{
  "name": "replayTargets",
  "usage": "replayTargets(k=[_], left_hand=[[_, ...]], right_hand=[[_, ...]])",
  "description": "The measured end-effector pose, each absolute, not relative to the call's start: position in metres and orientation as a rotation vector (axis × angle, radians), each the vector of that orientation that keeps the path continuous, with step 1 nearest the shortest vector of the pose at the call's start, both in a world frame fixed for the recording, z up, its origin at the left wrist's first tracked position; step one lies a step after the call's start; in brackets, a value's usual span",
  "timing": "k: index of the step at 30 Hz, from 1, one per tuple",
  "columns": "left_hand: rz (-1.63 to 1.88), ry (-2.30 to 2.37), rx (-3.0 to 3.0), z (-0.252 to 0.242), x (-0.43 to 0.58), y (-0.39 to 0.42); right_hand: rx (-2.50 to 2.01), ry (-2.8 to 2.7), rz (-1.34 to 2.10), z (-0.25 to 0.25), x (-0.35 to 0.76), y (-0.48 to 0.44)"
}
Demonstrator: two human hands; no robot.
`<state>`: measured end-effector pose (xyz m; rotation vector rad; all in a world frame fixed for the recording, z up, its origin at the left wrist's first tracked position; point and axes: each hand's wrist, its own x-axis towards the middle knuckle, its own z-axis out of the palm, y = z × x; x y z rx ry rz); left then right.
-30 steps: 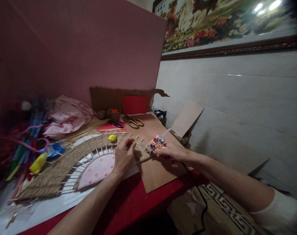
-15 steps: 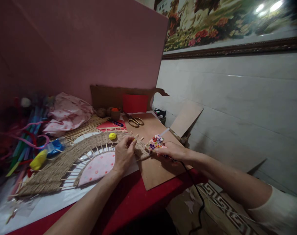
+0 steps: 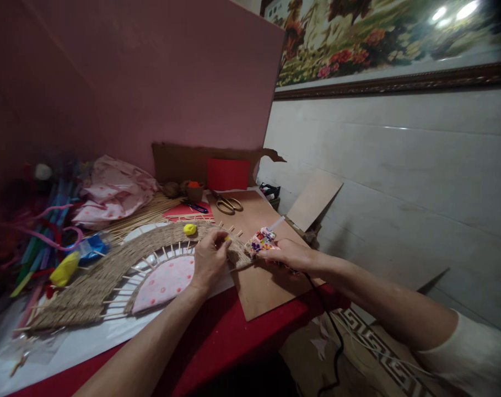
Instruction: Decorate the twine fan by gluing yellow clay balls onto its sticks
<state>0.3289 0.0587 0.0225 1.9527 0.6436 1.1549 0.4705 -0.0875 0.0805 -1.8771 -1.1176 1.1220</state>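
A curved mat of woven brown twine (image 3: 82, 275) on thin wooden sticks arcs across the table. Inside its curve lies a pink dotted fabric half-round (image 3: 165, 284). My left hand (image 3: 211, 259) is over the right part of the weave, its fingertips pinched on a small yellow piece (image 3: 227, 238) that is mostly hidden. My right hand (image 3: 289, 256) is wrapped round a flower-patterned glue gun (image 3: 262, 240) with a clear stick jutting from its back. The gun's nozzle end is at the right end of the weave. A yellow lump (image 3: 189, 229) rests on top of the arc.
Gold-handled scissors (image 3: 229, 206) and a dark cutter (image 3: 195, 206) lie behind the weave. Brown board (image 3: 267, 298) sits under my right hand. Crumpled pink fabric (image 3: 113, 190), coloured pipe cleaners (image 3: 47, 226) and a yellow packet (image 3: 65, 269) crowd the left. A black cord (image 3: 339, 342) hangs off the table.
My left fingertips have shifted very slightly at the yellow piece. The glue gun and my right hand are almost where they were.
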Motion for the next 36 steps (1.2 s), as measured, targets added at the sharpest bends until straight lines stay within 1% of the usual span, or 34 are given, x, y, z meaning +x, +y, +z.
replayTargets(k=[18,25,36], left_hand=[[1.142,0.591,2.059,0.0177,0.3305,0.0608],[1.137,0.59,2.088,0.017,0.3303,0.0601],[1.13,0.549,2.129,0.0149,0.3313,0.0616]], right_hand=[[-1.993,-1.126,1.084,0.0806,0.4725,-0.0872],[-1.916,-1.203,1.072,0.0742,0.4776,-0.0875],[-1.996,-1.163,1.052,0.0811,0.4731,-0.0887]])
